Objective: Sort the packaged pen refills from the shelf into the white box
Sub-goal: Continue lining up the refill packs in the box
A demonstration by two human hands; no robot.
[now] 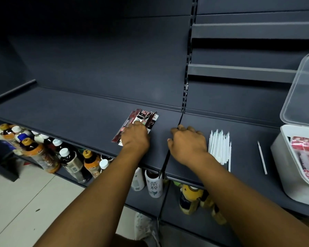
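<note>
Head view: left hand (135, 135) presses flat on fanned refill packets (144, 120) on the shelf (70, 118); right hand (187, 142) rests curled, empty. Packets look light, thin, slippery; pinching their edges seems best. White box (282, 168) sits far right.

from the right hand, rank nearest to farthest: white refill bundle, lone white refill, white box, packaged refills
1. white refill bundle: just right of the right hand, beside it.
2. packaged refills: to its left, under the left hand.
3. lone white refill: farther right, alone on the shelf.
4. white box: far right edge.
</note>
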